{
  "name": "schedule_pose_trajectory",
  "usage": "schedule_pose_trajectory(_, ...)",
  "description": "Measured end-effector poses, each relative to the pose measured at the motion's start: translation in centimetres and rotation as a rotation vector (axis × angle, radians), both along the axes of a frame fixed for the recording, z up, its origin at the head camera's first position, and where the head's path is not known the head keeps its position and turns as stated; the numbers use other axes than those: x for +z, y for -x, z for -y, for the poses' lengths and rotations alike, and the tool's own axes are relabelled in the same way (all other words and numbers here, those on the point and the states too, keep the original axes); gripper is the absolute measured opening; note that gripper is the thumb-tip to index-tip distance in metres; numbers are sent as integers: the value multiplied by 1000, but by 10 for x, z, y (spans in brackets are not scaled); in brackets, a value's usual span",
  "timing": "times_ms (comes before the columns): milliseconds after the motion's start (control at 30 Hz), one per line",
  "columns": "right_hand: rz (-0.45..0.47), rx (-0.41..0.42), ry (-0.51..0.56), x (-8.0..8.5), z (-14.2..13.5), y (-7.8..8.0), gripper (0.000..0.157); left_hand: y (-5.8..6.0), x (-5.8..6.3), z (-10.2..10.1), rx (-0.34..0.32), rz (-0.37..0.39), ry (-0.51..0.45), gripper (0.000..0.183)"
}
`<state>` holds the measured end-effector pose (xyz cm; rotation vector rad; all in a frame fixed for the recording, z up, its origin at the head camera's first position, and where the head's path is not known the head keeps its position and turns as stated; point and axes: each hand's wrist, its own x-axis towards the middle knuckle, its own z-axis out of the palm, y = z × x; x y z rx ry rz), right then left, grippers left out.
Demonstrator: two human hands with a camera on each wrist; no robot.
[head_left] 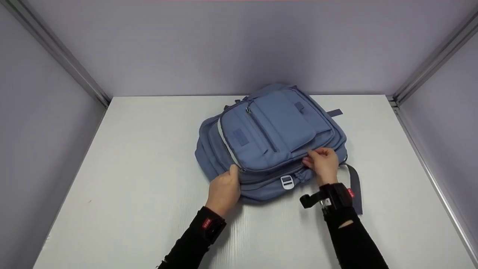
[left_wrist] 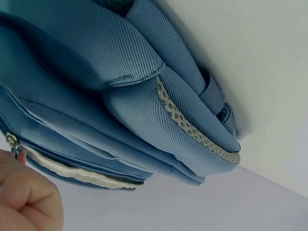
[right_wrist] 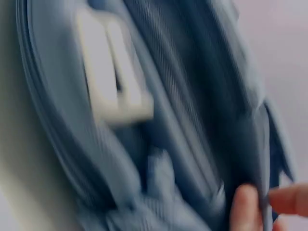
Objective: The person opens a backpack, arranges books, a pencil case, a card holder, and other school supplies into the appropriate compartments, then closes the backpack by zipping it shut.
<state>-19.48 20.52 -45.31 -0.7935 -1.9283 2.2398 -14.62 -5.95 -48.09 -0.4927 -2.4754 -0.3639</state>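
Observation:
A blue backpack (head_left: 278, 121) lies front side up on the white table, its top toward the left. At its near left edge, my left hand (head_left: 224, 188) pinches a zipper pull (left_wrist: 13, 142); the left wrist view shows a pale strip (left_wrist: 72, 174) along the partly unzipped opening. My right hand (head_left: 324, 164) is at the near right side of the bag. In the blurred right wrist view, its fingers (right_wrist: 244, 209) grip a fabric edge of the backpack from both sides. Close by on the bag's side sits a white buckle (head_left: 287, 182).
A dark strap (head_left: 355, 188) trails off the bag's right end onto the table (head_left: 142, 168). A shorter strap end (head_left: 335, 112) sticks out at the far right side. Grey panels (head_left: 209, 45) stand behind and on both sides.

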Motion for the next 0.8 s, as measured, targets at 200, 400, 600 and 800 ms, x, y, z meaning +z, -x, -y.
schedule_pose_trajectory(200,22,82,214,7,48,-39,16,-2,4,3,-34,76,14,13)
schedule_pose_trajectory(400,59,161,301,-1,90,-50,23,-2,9,-1,-42,154,-8,23)
schedule_pose_trajectory(600,77,97,323,-9,101,-36,19,-1,9,-4,-47,132,-6,22)
schedule_pose_trajectory(800,74,62,275,-12,97,-31,14,0,7,-1,-75,77,-28,27)
